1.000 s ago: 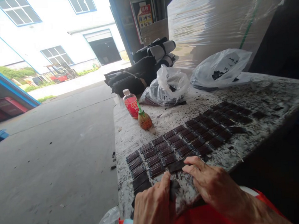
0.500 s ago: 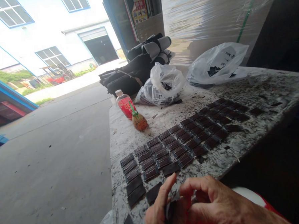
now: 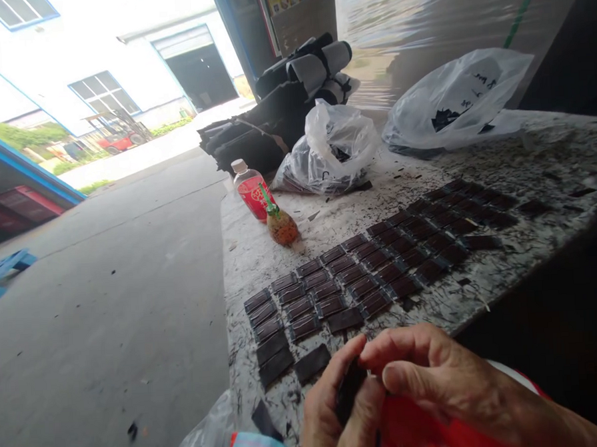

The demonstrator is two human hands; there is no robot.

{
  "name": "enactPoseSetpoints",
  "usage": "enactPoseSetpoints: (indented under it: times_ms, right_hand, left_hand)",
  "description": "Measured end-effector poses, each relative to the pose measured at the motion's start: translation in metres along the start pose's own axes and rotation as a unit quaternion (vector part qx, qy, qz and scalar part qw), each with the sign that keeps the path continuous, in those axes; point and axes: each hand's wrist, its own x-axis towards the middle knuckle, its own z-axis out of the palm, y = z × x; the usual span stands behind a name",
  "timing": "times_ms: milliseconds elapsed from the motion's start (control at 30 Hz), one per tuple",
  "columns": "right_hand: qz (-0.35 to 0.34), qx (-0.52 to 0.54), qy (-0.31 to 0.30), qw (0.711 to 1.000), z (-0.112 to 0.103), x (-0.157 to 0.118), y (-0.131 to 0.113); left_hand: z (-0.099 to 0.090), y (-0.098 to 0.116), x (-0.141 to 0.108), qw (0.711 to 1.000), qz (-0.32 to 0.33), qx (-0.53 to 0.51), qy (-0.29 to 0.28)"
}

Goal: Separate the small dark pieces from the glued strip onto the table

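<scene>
I read from afar: left hand (image 3: pixel 333 412) curls closed round a dark piece (image 3: pixel 351 389) at the near side of the table (image 3: pixel 245 253); right hand (image 3: pixel 436 370) has bent fingers meeting the left forefinger, though whether they grip anything I cannot tell. From the hands, streaked patches (image 3: pixel 325 290) run in rows from ten to two o'clock; I judge those further along. A few plain patches (image 3: pixel 312 363), nine to twelve o'clock, show no streaks, so seem unfinished, like the held piece. Squeeze bottle (image 3: pixel 282 228), eleven o'clock, stands unheld.
</scene>
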Motion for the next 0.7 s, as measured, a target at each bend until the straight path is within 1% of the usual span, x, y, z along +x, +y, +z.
enactPoseSetpoints:
  times_ms: [100,167,233,300,333,400,467,533,633,700]
  right_hand:
    - [0.040,0.015,0.002,0.999,0.003,-0.001,0.001]
    - [0.038,-0.033,-0.003,0.999,0.003,-0.001,0.002]
    - [0.010,-0.128,0.018,0.992,0.003,0.001,0.003]
    - [-0.034,-0.226,0.051,0.972,0.002,0.001,0.005]
    - [-0.052,-0.251,0.060,0.965,0.003,0.001,0.007]
    - [-0.060,-0.241,0.053,0.967,0.004,0.001,0.009]
    - [-0.049,-0.192,0.022,0.980,0.008,0.000,0.011]
    - [-0.042,-0.158,-0.002,0.987,0.012,0.000,0.012]
    - [-0.045,-0.136,-0.011,0.990,0.018,0.000,0.015]
    - [-0.044,-0.113,-0.017,0.992,0.021,0.000,0.019]
  left_hand:
    - [-0.001,-0.005,-0.001,1.000,0.007,-0.002,-0.019]
    - [-0.003,-0.008,-0.003,1.000,0.023,0.012,-0.014]
    - [-0.005,-0.009,-0.005,0.999,0.030,0.021,-0.001]
    - [-0.007,-0.010,-0.007,0.999,0.028,0.011,0.012]
    - [-0.006,-0.009,-0.009,1.000,0.024,-0.002,0.015]
    - [-0.004,-0.008,-0.012,0.999,0.010,-0.040,0.013]
    - [0.000,-0.007,-0.016,0.997,-0.009,-0.080,0.001]
    - [0.005,-0.004,-0.021,0.991,-0.018,-0.132,-0.005]
    - [0.011,-0.002,-0.026,0.967,-0.047,-0.251,0.015]
    - [0.012,-0.003,-0.030,0.948,-0.068,-0.310,0.029]
